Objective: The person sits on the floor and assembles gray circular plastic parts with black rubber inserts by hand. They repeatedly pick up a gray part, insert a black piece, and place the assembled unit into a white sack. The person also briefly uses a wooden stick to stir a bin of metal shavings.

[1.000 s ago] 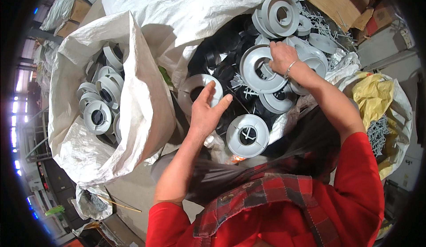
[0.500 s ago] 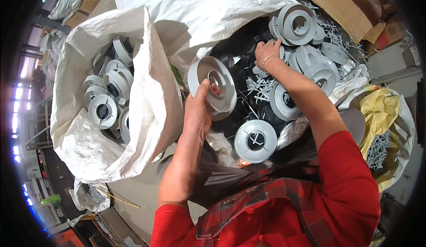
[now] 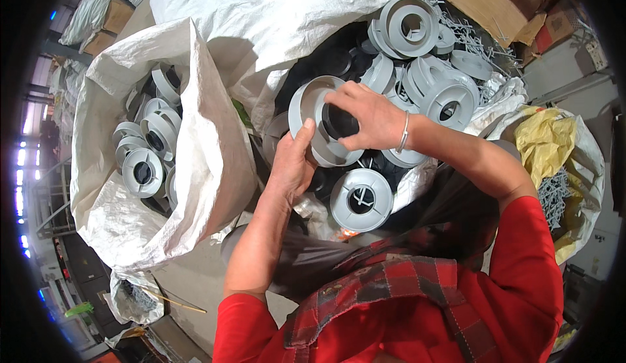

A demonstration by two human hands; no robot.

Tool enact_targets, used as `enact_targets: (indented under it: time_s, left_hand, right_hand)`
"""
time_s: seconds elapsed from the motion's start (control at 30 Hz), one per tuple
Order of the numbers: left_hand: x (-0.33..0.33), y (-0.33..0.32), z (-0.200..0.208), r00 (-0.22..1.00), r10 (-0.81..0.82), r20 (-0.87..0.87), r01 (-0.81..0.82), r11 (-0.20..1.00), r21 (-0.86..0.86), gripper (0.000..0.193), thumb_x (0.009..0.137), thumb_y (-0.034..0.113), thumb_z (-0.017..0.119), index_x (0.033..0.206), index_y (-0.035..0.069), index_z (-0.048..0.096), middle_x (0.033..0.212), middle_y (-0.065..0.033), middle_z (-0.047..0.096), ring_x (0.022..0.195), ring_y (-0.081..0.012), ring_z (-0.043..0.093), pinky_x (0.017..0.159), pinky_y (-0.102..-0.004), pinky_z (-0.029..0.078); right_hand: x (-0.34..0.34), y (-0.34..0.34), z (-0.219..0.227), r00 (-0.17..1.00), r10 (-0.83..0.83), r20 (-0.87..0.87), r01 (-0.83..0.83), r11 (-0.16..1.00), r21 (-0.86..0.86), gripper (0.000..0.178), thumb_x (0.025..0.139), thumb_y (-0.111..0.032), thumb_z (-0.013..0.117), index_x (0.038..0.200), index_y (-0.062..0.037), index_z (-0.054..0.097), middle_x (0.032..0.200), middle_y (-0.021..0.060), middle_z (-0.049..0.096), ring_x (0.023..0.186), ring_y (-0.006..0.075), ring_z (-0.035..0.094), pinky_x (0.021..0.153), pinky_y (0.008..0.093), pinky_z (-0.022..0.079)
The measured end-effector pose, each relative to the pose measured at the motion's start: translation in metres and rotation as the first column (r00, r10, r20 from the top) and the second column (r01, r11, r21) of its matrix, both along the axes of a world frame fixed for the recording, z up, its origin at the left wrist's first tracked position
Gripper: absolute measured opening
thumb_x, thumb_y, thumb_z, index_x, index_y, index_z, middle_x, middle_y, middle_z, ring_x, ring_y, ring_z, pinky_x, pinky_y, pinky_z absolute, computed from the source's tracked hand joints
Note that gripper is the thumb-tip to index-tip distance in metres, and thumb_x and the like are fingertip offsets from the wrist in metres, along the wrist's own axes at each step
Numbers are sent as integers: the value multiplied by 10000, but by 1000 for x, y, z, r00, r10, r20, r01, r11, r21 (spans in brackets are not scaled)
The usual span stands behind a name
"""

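Note:
My left hand (image 3: 291, 162) grips a round, grey plastic part (image 3: 305, 107) by its near left rim, thumb on the inside. A round black piece (image 3: 340, 124) is pinched in my right hand (image 3: 377, 119), within or just over the grey part's hollow; the fingers partly cover it. Just below lies another grey flanged part (image 3: 341, 208) with a small pale cross-shaped piece in its centre hole. More grey round parts (image 3: 448, 89) are heaped beyond my right wrist, over a dark pile of black pieces (image 3: 312, 70).
To the left stands an open white woven sack (image 3: 225, 141) with several grey parts (image 3: 141, 173) inside. A large white sack (image 3: 261, 4) spreads at the back. Cardboard (image 3: 479, 4) is at the far right. Nearer, a yellow-lined bag (image 3: 544, 141) contains thin grey sticks (image 3: 553, 200).
My right hand has come from the heap toward my left hand, bringing a black piece to the grey part. The left hand still holds that part. The whole view has shifted slightly.

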State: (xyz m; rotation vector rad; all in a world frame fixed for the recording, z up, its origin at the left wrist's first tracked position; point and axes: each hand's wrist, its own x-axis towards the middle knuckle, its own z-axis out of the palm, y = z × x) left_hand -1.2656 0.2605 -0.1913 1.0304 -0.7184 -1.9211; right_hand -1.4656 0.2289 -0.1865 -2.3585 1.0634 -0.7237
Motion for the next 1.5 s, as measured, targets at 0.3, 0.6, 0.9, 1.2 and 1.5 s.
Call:
enact_targets:
  time_s: [0.3,0.6,0.9,1.2,1.5]
  left_hand:
    - [17,-4,2,981,-195,-25,196,979,63,434,938,326,548,1193,-23,511,1131,-97,599,1011,-173,594,882,-348,489]
    - [4,9,-2,996,-40,-85,47,996,74,432,935,286,558,1218,-33,486,1141,-98,583,1008,-172,591,876,-349,489]
    - [-6,18,-7,993,52,101,-28,974,-227,388,911,260,602,1165,-22,518,1056,-82,610,930,-150,597,802,-295,495]
    - [1,23,-8,945,92,315,32,930,-366,385,881,265,648,1127,-9,537,995,-56,612,844,-104,570,729,-256,479]
    - [13,26,0,868,109,485,149,874,-463,651,842,176,683,1358,-49,356,1274,-148,517,1135,-223,508,971,-314,392]
  right_hand:
    - [-11,7,5,946,279,-167,-305,939,-157,751,501,-55,754,1194,-109,470,1106,94,467,961,327,471,801,397,483]
    - [-6,11,14,977,162,-138,-147,983,110,705,544,-90,738,1209,-123,506,1136,133,491,989,348,486,856,397,451]
    - [18,20,-12,818,-435,377,83,737,670,629,659,-308,781,1154,5,551,958,176,614,926,297,616,747,358,524]
    - [6,8,-3,922,-387,17,17,84,996,880,767,-724,517,1004,123,550,727,210,630,524,235,629,444,306,494]
    - [9,15,-47,945,-303,127,-131,5,991,983,790,-792,345,1042,134,558,786,237,645,647,337,668,542,394,551]
